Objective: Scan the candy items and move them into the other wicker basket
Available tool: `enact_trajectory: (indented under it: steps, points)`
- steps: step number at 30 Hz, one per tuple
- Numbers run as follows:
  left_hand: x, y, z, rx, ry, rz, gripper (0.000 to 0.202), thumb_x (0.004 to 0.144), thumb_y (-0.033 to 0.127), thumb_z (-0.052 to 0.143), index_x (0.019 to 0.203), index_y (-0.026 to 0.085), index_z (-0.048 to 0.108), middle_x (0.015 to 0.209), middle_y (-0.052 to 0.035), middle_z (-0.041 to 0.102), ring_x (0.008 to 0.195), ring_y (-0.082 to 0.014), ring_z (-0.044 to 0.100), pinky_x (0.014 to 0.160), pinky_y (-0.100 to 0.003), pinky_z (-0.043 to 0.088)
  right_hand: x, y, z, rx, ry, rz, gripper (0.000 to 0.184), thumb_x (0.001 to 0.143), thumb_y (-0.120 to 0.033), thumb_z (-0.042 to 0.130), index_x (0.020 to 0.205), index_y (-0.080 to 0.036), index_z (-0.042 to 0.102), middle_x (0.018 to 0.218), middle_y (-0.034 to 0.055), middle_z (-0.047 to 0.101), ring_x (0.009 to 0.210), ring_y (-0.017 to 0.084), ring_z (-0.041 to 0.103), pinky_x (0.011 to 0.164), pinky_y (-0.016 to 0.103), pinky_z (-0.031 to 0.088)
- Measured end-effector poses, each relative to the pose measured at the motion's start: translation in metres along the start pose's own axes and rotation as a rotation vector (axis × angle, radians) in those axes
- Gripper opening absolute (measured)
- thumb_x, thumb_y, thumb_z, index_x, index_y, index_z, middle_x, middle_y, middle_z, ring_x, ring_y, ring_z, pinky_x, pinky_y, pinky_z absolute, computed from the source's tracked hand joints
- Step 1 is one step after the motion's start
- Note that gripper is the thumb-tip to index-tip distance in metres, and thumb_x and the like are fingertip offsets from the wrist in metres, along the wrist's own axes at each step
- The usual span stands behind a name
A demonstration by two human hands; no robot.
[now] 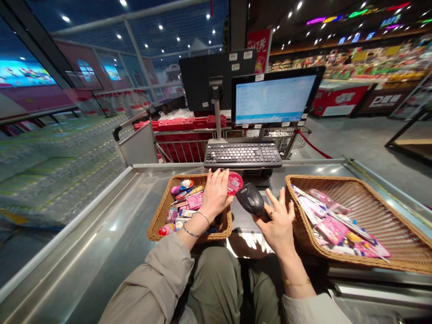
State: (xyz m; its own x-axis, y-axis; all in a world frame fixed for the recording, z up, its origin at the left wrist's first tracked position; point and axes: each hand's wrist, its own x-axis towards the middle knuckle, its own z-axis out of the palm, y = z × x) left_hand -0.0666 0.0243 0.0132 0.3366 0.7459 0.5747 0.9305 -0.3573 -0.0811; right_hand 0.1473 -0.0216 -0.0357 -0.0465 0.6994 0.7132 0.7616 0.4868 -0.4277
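My left hand (216, 192) is closed round a round pink packet (235, 182) with a barcode label, held above the left wicker basket (158, 215) of small sweets and toys. My right hand (278, 221) grips the handle of a black barcode scanner (250, 198), with the other fingers spread; the scanner head points towards the pink packet. The two are a few centimetres apart over the steel counter (101, 243).
A second wicker basket (398, 225) on the right holds several pink flat packets. Behind stand a keyboard (242, 154), a lit monitor (275, 99) and a second screen's back. A shopping cart with red baskets (182, 135) is beyond the counter.
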Motion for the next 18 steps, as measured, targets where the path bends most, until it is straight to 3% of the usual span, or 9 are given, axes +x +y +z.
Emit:
enact_trajectory:
  steps: [18]
  points:
    - [0.012,0.011,0.009,-0.007,0.025,0.052,0.090,0.077,0.033,0.070,0.151,0.002,0.029,0.140,-0.0220,0.053,0.139,-0.0383,0.041,0.124,-0.060,0.018,-0.004,0.011,-0.007,0.003,0.014,0.030,0.028,0.083,-0.031,0.068,0.110,-0.023,0.071,0.144,0.0121,0.057,0.150,0.039,0.027,0.113,0.074,0.021]
